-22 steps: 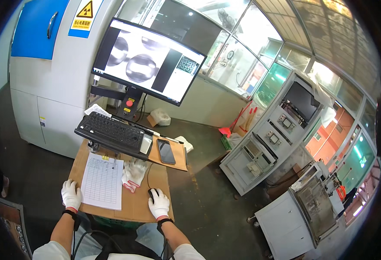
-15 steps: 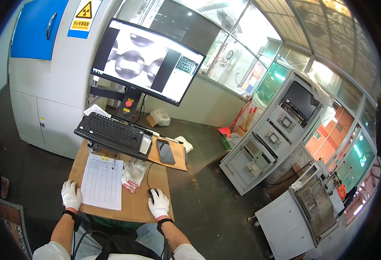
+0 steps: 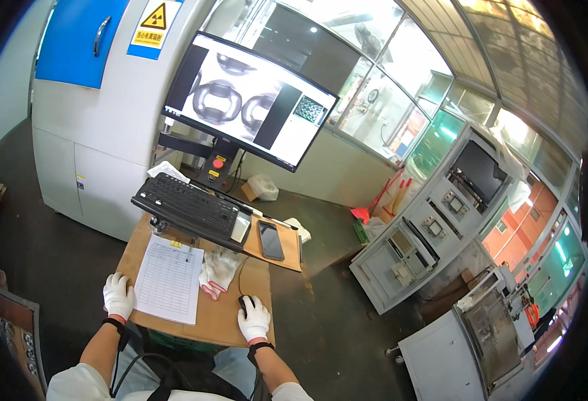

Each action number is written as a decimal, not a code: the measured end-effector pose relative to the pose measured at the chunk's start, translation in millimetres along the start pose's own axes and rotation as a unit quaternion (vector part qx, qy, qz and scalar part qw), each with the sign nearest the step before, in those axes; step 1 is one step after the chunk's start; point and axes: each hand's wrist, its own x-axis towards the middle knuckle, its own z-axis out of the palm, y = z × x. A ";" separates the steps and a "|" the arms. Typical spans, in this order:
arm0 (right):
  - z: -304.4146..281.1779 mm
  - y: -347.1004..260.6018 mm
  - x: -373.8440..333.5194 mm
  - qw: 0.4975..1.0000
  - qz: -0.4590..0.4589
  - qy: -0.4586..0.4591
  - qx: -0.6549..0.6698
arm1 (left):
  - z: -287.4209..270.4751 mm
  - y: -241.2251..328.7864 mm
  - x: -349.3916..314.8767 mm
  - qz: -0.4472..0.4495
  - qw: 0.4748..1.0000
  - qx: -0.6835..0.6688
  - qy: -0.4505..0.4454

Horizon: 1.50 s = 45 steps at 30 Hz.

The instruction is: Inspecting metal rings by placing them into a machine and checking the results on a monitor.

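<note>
Resting low centre of the frame, the gloved right hand (image 3: pixel 254 319) is cupped over a black mouse (image 3: pixel 243 304) — fingers closed on it. The left hand (image 3: pixel 118 296) is laid flat at the desk (image 3: pixel 220 321) edge, holding nothing, beside a printed form (image 3: pixel 170 278). Spare gloves (image 3: pixel 218 269), keyboard (image 3: pixel 188 208) and phone (image 3: pixel 270 240) are seen above — monitor (image 3: pixel 248 100) higher up.

A large flat monitor (image 3: pixel 250 100) is standing above the black keyboard, showing grey images of ring-shaped parts beside a black panel. A yellow triangular warning label (image 3: pixel 154 27) on blue is sticking to the white cabinet, upper left. A dark phone screen (image 3: pixel 270 239) is lying right of the keyboard. A second, dark monitor (image 3: pixel 476 172) is sitting on the grey console at right.
</note>
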 end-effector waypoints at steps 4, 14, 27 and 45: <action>2.0 0.7 -1.4 1.000 0.001 -0.002 0.001 | -4.5 5.1 0.1 -0.015 1.000 -0.004 -0.007; 3.2 0.0 0.1 1.000 -0.002 0.001 -0.001 | -5.7 4.9 -1.7 -0.013 1.000 0.006 0.000; 1.3 0.8 0.8 1.000 -0.002 -0.009 -0.003 | -5.5 6.1 -0.2 -0.010 1.000 -0.010 -0.005; 0.1 1.0 -1.1 1.000 -0.003 0.005 0.010 | -3.2 3.0 -1.0 -0.010 1.000 -0.007 -0.013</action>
